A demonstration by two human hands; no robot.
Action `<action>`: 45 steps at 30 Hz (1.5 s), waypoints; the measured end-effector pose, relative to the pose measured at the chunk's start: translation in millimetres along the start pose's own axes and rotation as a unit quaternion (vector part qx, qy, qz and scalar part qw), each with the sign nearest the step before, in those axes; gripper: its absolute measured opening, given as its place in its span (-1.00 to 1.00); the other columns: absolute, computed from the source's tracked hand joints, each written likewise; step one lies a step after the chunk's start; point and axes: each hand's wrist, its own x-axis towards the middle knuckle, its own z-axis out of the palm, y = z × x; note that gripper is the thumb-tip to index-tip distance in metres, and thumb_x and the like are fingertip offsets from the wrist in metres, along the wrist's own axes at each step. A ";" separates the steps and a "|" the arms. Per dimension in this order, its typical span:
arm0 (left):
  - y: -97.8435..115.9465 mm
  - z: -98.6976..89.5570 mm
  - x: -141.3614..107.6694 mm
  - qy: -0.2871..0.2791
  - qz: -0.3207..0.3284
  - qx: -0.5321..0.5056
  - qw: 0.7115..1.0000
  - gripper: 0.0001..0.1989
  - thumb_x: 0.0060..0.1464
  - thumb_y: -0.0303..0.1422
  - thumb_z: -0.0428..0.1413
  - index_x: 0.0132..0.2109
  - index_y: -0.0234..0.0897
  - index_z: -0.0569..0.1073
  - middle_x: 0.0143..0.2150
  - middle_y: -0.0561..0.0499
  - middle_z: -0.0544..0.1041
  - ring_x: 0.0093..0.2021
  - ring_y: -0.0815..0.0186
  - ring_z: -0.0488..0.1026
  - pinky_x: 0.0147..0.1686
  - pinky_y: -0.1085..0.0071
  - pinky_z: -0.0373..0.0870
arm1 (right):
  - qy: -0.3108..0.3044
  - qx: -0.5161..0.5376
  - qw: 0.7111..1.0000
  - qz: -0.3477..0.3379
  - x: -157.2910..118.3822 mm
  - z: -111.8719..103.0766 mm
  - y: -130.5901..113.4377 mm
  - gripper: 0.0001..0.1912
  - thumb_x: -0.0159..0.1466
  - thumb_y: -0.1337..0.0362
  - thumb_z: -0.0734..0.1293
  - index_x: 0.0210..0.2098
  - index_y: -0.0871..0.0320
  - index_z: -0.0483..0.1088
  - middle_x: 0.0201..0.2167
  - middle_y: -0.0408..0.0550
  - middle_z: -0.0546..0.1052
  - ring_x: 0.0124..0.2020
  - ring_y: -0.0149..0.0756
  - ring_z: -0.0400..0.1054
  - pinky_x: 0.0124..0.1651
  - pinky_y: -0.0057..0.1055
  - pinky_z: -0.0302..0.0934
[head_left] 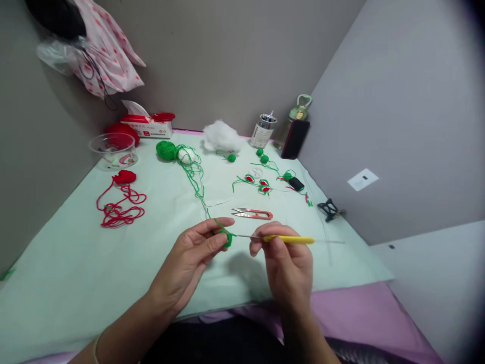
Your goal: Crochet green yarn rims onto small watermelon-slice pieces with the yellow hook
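Observation:
My left hand (197,253) pinches a small green crochet piece (228,239) between thumb and fingers. Green yarn (195,182) runs from that hand back to a green yarn ball (166,150). In my right hand (286,258) is a crochet hook (290,239) with a yellow handle, held like a pen. The metal tip of the hook points left and meets the green yarn at the piece's edge. Orange thread snips (253,214) lie on the table just beyond my hands.
Red yarn (123,207) lies loose at left, near a clear plastic tub (115,154) and a tissue box (147,126). White stuffing (222,136), a can (264,130) and a phone (296,139) are at the back. Small crocheted pieces (264,188) lie right of centre, a black clip (330,209) further right.

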 end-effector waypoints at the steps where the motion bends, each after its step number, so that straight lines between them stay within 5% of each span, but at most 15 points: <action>1: -0.7 0.9 -1.6 0.000 0.012 0.012 1.000 -0.70 -0.03 -0.31 0.48 -0.10 -0.16 0.74 -0.35 0.09 0.52 -0.31 0.45 0.42 -0.22 0.58 0.36 | -0.010 0.026 0.999 0.016 0.3 1.1 0.3 -0.80 0.49 0.25 0.29 -0.12 0.04 0.59 -0.29 -0.11 0.55 -0.36 -0.38 0.47 -0.24 -0.37 0.39; 11: -9.7 7.7 -6.6 -0.044 0.085 0.053 0.994 -0.65 0.10 -0.36 0.40 0.06 -0.03 0.68 -0.25 0.09 0.54 -0.21 0.35 0.56 -0.02 0.40 0.43 | -0.045 0.035 0.998 0.037 -4.0 10.8 8.7 -0.80 0.48 0.24 0.31 -0.06 -0.01 0.60 -0.16 -0.06 0.59 -0.32 -0.36 0.45 -0.21 -0.34 0.38; 19: -11.2 7.1 -8.8 -0.018 0.087 0.070 0.994 -0.65 0.07 -0.34 0.41 0.04 -0.08 0.70 -0.28 0.06 0.56 -0.21 0.33 0.46 -0.11 0.43 0.42 | -0.039 -0.106 0.992 -0.063 -3.0 14.8 3.6 -0.80 0.41 0.38 0.38 -0.08 0.00 0.63 -0.20 -0.03 0.65 -0.11 -0.21 0.53 -0.11 -0.27 0.47; 25: -11.4 6.0 -7.6 -0.025 0.099 0.090 0.991 -0.78 0.23 -0.27 0.31 0.01 -0.11 0.71 -0.27 0.01 0.61 -0.20 0.29 0.48 -0.06 0.38 0.39 | -0.028 0.011 0.999 -0.027 -4.2 14.7 7.7 -0.81 0.44 0.33 0.35 -0.09 0.00 0.62 -0.19 -0.06 0.62 -0.28 -0.32 0.49 -0.27 -0.37 0.43; 38: -5.5 3.6 -6.5 -0.022 0.067 0.081 0.994 -0.82 0.02 -0.31 0.43 -0.17 -0.15 0.75 -0.33 0.02 0.60 -0.23 0.26 0.46 -0.12 0.37 0.36 | -0.065 0.123 0.987 0.078 8.2 8.8 2.7 -0.85 0.41 0.19 0.39 -0.26 0.10 0.53 -0.37 -0.11 0.59 -0.55 -0.43 0.36 -0.45 -0.43 0.33; 42: -5.1 0.6 -6.5 -0.011 0.091 0.120 0.989 -0.78 0.07 -0.28 0.41 -0.09 -0.10 0.75 -0.32 0.03 0.57 -0.23 0.28 0.46 -0.14 0.40 0.36 | -0.085 0.012 0.996 -0.001 5.2 0.3 -5.2 -0.83 0.48 0.30 0.28 -0.12 0.08 0.54 -0.25 -0.05 0.62 -0.40 -0.35 0.49 -0.35 -0.38 0.42; 45: -4.5 -1.2 -7.9 0.004 0.115 0.156 0.981 -0.75 0.07 -0.29 0.42 -0.07 -0.07 0.74 -0.33 0.06 0.54 -0.28 0.30 0.46 -0.20 0.40 0.38 | -0.125 -0.173 0.969 -0.125 1.1 -5.3 -10.7 -0.73 0.47 0.42 0.23 0.01 0.05 0.51 -0.19 -0.03 0.64 -0.22 -0.27 0.56 -0.19 -0.29 0.48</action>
